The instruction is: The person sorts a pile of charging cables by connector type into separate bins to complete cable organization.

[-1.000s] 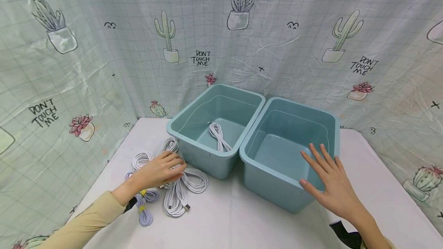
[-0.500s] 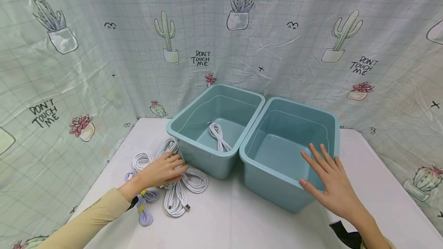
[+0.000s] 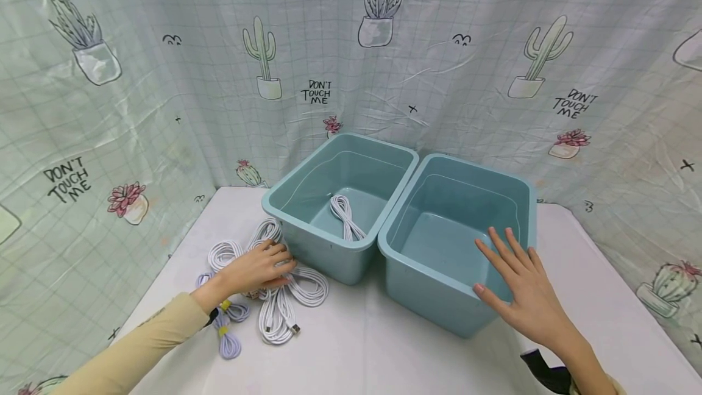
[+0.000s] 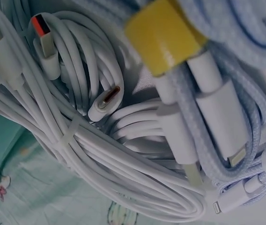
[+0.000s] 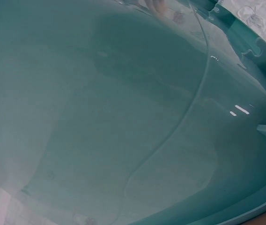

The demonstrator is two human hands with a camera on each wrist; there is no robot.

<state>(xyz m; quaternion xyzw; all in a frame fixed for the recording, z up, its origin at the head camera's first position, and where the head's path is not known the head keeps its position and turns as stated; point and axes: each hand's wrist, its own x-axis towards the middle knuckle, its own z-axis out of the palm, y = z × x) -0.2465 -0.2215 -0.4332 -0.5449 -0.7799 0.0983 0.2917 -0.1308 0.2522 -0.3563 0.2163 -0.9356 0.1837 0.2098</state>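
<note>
My left hand [image 3: 260, 270] is over a group of coiled white cables [image 3: 278, 322], fingers bent down among them; its fingertips are hidden, so I cannot tell whether they pinch one. Close up in the left wrist view lie white cables [image 4: 123, 159] with USB plugs, and a lavender braided cable [image 4: 189, 108] bound by a yellow tie [image 4: 163, 35]. On the other side, my right hand [image 3: 523, 297] is spread, fingers straight, over the near right rim of the right blue-green bin [image 3: 433, 273]. The right wrist view looks into that bin's smooth interior [image 5: 123, 117].
Left of the right bin stands a matching bin [image 3: 329, 255] with one coiled white cable [image 3: 344, 218] inside. Lavender cable bundles [image 3: 229, 346] lie by my left wrist on the white table [image 3: 351, 352]. A cactus-print curtain [image 3: 340, 29] encloses the back and sides.
My left wrist and sleeve have shifted slightly right and forward, while the fingers remain among the white cables. My right hand has kept its place and spread pose.
</note>
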